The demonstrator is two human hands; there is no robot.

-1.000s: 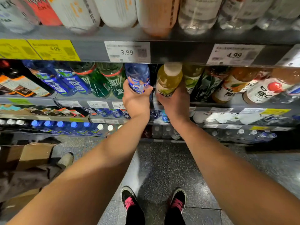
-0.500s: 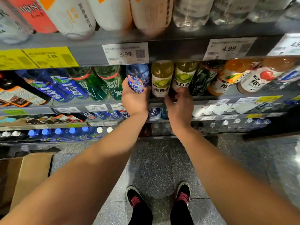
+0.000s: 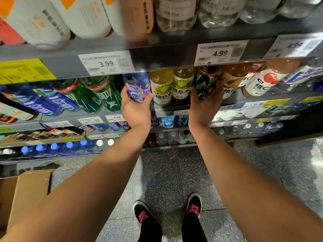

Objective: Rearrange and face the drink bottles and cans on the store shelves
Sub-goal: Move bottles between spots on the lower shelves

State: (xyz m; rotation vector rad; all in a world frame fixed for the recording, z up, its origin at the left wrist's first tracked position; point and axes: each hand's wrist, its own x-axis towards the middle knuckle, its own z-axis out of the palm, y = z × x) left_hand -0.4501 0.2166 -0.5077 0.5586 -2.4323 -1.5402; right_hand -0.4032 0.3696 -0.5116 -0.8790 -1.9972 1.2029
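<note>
- A blue bottle [image 3: 137,87] is grasped near its base by the left hand [image 3: 135,109], left of the frame's centre, with fingers and thumb curled around it.
- A dark bottle [image 3: 206,82] with a black-and-white label is grasped from below by the right hand [image 3: 203,109], right of centre.
- Between the two hands, two yellow-green bottles [image 3: 161,88] are seen standing side by side on the shelf [image 3: 234,102].
- Left of the blue bottle, green bottles [image 3: 97,95] are ranged in a row, with more blue ones further left.
- A white price tag [image 3: 105,62] marked 3.99 is fixed above the left hand.
- A cardboard box [image 3: 26,193] is seen at the lower left, on the speckled floor [image 3: 164,175].
</note>
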